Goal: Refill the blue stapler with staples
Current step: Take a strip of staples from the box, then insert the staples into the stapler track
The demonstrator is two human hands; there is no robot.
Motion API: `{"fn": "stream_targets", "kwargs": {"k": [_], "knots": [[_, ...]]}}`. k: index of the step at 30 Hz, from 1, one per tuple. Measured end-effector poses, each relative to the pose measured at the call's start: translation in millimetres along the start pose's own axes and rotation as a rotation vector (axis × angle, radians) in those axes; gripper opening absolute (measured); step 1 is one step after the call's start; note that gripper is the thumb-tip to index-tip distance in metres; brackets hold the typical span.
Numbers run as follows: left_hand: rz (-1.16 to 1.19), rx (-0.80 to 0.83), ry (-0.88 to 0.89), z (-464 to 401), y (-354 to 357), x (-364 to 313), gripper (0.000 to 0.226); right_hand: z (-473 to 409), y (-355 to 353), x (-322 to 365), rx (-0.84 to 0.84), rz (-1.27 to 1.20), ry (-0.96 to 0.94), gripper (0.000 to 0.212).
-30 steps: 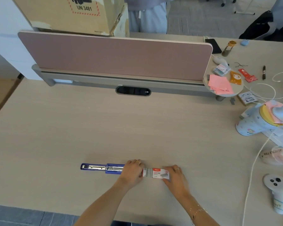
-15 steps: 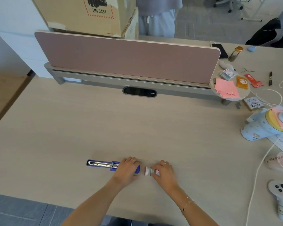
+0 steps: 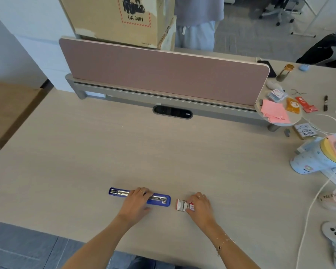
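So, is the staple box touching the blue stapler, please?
No, bare desk shows between the staple box and the blue stapler.

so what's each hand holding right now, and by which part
The left hand rests across the middle of the opened blue stapler, pressing it to the desk. The right hand grips the small staple box at its right end.

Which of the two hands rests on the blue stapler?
The left hand, laid across the opened blue stapler. The right hand is on the small staple box beside it.

staple box [image 3: 182,205] label unreadable, stapler [image 3: 159,200] middle covered
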State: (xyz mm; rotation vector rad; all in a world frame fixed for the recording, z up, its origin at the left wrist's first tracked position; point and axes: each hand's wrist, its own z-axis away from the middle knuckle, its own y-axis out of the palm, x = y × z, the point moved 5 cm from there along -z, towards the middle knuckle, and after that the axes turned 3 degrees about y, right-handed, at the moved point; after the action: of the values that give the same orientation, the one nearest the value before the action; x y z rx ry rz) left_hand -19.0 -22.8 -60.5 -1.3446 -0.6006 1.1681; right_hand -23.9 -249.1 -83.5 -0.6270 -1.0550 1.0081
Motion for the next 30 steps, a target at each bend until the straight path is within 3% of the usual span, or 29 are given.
{"fn": "stream_targets", "kwargs": {"k": [5, 9, 11, 14, 19, 23, 30], "knots": [[0.03, -0.002, 0.054, -9.3, 3.9, -16.7, 0.052, 0.7, 0.3, 2.0, 0.067, -0.012, 0.026, 0.01], [0.032, 0.003, 0.116, -19.7, 6.0, -37.6, 0.048, -0.4, 0.7, -1.0, 0.113, -0.069, 0.027, 0.047], [0.038, 0.013, 0.145, -24.7, 9.5, -47.4, 0.046, 0.7, 1.1, -2.5, 0.128, -0.115, 0.002, 0.05], [0.028, 0.043, 0.174, -32.0, 13.4, -61.3, 0.04, 6.0, 0.8, -4.5, 0.14, -0.233, 0.004, 0.047], [0.057, 0.064, 0.176, -42.4, 12.8, -82.0, 0.015, 8.1, -1.8, -20.3, 0.121, -0.632, 0.25, 0.03], [0.096, 0.045, 0.165, -46.8, 9.5, -85.7, 0.012, 10.1, -7.5, -21.3, 0.211, -0.88, 0.329, 0.021], [0.165, -0.092, 0.149, -44.8, -5.0, -67.4, 0.015, 9.7, -2.9, -4.5, 0.363, -0.964, 0.344, 0.018]]}}
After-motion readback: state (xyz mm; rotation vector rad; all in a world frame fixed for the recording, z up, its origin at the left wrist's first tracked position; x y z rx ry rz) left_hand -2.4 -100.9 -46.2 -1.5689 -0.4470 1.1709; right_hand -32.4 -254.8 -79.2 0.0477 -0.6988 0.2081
